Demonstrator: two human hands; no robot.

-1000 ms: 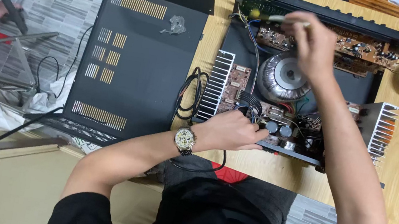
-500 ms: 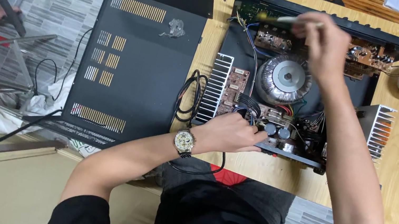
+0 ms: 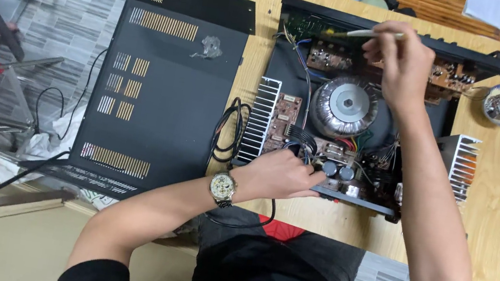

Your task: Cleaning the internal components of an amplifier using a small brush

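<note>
Our right hand [image 3: 402, 64] pinches a slim brush [image 3: 367, 34] at upper centre; our left hand [image 3: 277, 177] presses, fingers curled, on the opened amplifier [image 3: 360, 118] — coil and boards bare.

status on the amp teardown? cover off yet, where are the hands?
Done: the black cover is off and lies to the left of the open chassis, so the toroidal transformer and the boards are exposed. In hand: the right hand holds a thin tool at the rear boards; the left hand rests on the front edge. Left: the cover is not back on.
</note>
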